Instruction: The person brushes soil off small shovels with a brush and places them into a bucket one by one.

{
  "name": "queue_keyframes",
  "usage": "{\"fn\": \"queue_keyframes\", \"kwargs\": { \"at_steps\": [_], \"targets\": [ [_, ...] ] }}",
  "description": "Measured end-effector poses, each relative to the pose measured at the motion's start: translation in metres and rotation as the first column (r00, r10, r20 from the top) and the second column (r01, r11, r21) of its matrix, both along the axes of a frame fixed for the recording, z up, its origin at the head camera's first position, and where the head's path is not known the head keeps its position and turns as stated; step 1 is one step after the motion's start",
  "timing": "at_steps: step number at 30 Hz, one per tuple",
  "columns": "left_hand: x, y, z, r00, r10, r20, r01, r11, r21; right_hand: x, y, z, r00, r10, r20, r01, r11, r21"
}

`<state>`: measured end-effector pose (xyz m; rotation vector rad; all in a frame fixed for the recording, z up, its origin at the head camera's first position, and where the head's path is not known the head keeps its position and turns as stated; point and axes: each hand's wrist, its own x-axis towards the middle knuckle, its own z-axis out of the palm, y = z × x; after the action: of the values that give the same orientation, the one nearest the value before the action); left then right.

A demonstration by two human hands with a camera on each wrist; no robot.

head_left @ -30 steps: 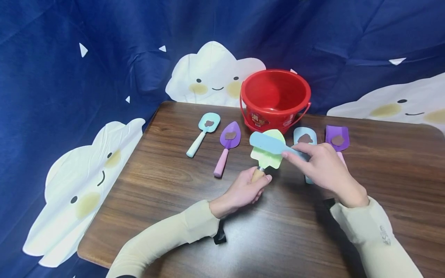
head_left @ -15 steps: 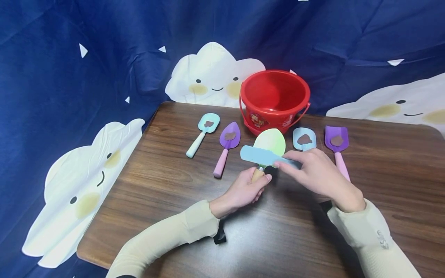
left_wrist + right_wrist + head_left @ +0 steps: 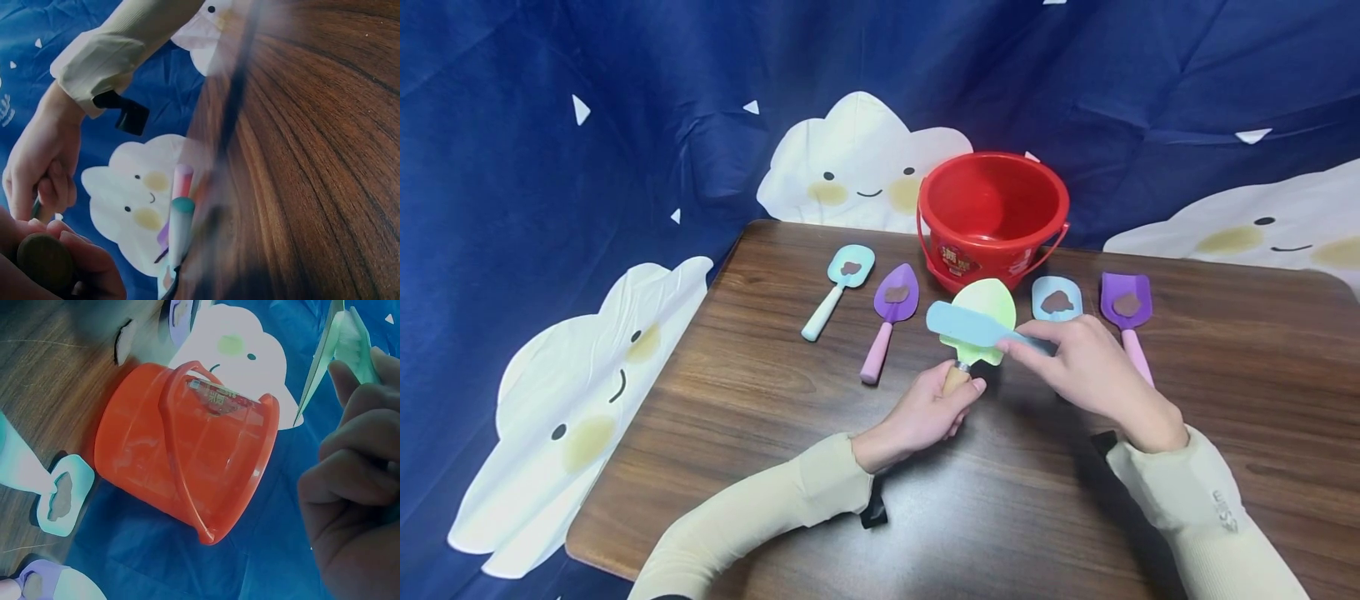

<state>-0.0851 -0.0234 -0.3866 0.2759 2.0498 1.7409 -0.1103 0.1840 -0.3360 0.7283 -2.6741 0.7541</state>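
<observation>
My left hand grips the wooden handle of a pale green trowel, whose blade points away from me. In the left wrist view, the round butt of that handle shows inside my curled fingers. My right hand pinches the handle of a light blue brush held crosswise over the trowel blade. The brush's flat back faces up and hides the middle of the blade. In the right wrist view, a pale, bristle-like strip shows beside the blade; whether they touch I cannot tell.
A red bucket stands behind the trowel. To its left lie a light blue shovel and a purple trowel; to its right, another light blue shovel and a purple shovel. All four blades carry brown patches.
The brush has slid down the trowel blade toward its handle, then partly back up, my right hand moving along. My left hand and the trowel have stayed in place.
</observation>
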Motion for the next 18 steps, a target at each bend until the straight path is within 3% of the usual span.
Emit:
{"fn": "queue_keyframes", "kwargs": {
  "at_steps": [8,14,18],
  "targets": [
    [0.0003,-0.0012,-0.0018,1.000,0.008,-0.013,-0.008,1.000,-0.003,-0.0020,0.0029,0.0014,0.996,-0.087,0.036,0.088,0.996,-0.028],
    [0.0006,-0.0014,-0.0033,1.000,0.008,-0.025,-0.008,1.000,0.003,-0.0026,0.0054,0.0037,0.978,-0.170,0.120,0.175,0.984,-0.029],
    [0.0013,-0.0017,-0.0041,0.999,0.005,-0.037,-0.005,1.000,0.000,-0.0058,0.0080,0.0032,0.969,-0.207,0.132,0.215,0.975,-0.054]
  ]
}}
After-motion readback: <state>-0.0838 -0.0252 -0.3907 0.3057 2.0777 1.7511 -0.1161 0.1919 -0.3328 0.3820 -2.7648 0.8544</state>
